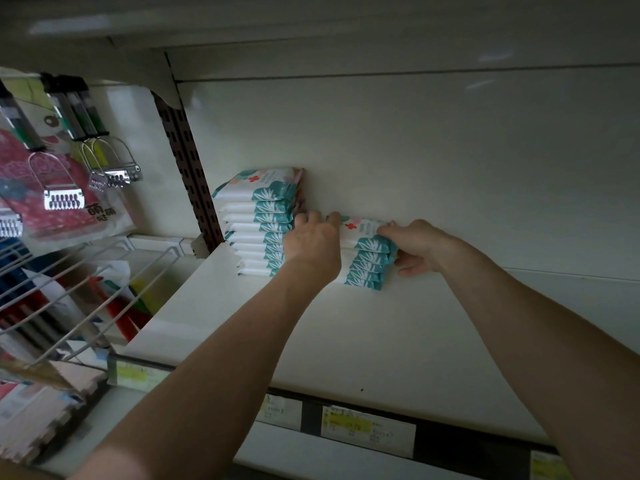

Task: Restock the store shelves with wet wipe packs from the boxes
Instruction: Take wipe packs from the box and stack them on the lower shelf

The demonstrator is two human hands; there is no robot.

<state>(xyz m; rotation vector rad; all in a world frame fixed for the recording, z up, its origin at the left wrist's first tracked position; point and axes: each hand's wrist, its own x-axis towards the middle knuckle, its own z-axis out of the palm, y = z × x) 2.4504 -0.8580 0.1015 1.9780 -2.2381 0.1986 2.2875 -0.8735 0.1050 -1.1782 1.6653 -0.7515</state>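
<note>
The left hand [313,244] and the right hand [415,249] are squeezing a short stack of wet wipe packs [367,261] between them at the back of the white shelf [381,341], just beside the taller stack [258,223] that is standing against the slotted upright [187,161]. The left fingers are curling over the stack's top left end, their tips hidden behind it; the right fingers are bending over the top right corner, with the thumb seemingly pressing in lower down. The soft packs are looking slippery, so if the squeeze is easing unevenly the middle ones are likely to be sliding out, and a nudge from the left wrist is risking toppling the taller stack. The packs are showing a red cross mark and teal leaf print, with lettering too small to read; the price tags [367,434] are too blurred to read; only "萌" is reading clearly on the red bag [14,157] behind the hanging peelers [64,199]
</note>
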